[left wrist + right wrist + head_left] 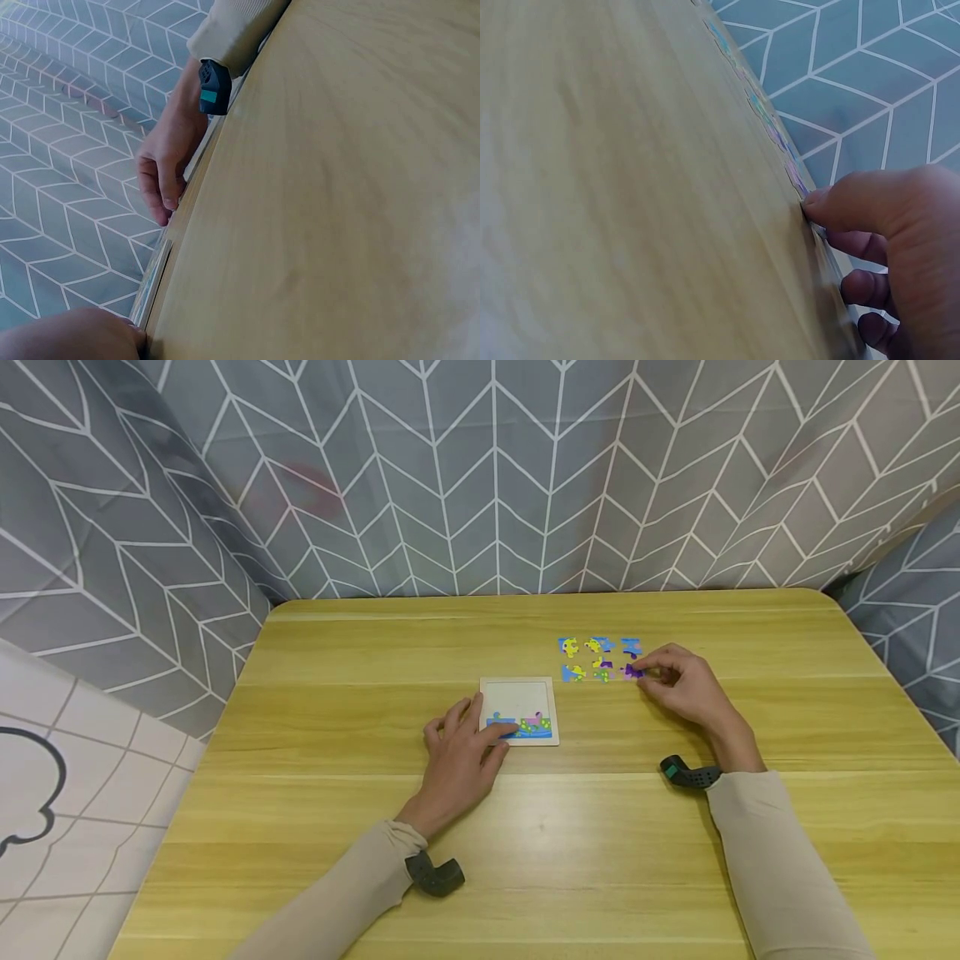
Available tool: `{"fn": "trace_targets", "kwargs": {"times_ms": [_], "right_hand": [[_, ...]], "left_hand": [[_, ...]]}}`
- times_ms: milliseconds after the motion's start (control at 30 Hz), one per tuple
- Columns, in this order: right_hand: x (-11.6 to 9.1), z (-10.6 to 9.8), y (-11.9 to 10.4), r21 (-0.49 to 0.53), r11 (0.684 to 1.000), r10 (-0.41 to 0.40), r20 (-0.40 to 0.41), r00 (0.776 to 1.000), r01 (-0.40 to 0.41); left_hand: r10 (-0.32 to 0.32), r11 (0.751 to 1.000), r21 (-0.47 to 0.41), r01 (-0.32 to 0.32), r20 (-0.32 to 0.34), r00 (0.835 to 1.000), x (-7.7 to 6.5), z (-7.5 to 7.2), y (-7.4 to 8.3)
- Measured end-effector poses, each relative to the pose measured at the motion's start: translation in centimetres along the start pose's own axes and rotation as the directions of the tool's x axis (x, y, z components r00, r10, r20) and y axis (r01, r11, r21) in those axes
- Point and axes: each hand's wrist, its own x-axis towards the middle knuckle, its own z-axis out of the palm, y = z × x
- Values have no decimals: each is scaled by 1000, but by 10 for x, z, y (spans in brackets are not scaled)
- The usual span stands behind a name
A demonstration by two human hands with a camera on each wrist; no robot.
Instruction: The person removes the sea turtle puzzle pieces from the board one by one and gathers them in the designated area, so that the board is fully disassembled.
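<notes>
A square puzzle tray [517,697] with a pale border lies on the table, its lower part filled with colourful jigsaw pieces [537,727]. My left hand [459,764] rests at the tray's left side, fingers spread, its index finger lying across the pieces there. To the right, my right hand [690,689] pinches a purple jigsaw piece [632,671] between thumb and fingertips at the table. In the right wrist view the thumb [817,201] touches the end of the row of pieces. Only part of the left hand [71,335] shows in the left wrist view.
Several loose jigsaw pieces [581,672], blue, yellow and purple, lie in two rows up and right of the tray. The wooden table [540,860] ends at a grey patterned curtain [495,477]. Each wrist wears a black device [686,772].
</notes>
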Motion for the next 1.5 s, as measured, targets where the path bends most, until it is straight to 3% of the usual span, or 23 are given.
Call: {"fn": "trace_targets", "kwargs": {"times_ms": [767,1167,1500], "right_hand": [[0,2,2,-16,999,-42,-6,999,42],[1,4,6,31,999,-16,-93,996,19],[4,10,-6,52,998,-35,-142,989,43]], "left_hand": [[0,1000,4,0,3,1000,-1,0,0],[3,1000,5,-3,-6,1000,0,0,-1],[11,1000,14,-11,-22,1000,0,1,-1]]}}
